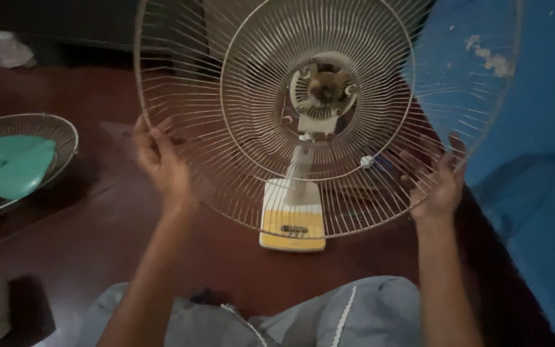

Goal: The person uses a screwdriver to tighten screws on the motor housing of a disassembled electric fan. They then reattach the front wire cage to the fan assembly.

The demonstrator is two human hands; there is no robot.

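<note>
Round wire fan guard (239, 128), pale metal, rim gripped by left hand (162, 160) and right hand (441, 183), fingers curled around wires; top edge cut off, motor hub (322, 90) blurred.

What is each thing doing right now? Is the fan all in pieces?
Wire guard: off the fan, held up by both hands.
Left hand: gripping the guard's rim.
Right hand: gripping the rim.
Fan: upright, motor bare, no blades.
Green blades: off, lying in another guard.

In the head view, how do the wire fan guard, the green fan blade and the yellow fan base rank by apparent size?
1. wire fan guard, held close to the camera, so it looks bigger
2. green fan blade
3. yellow fan base
</note>
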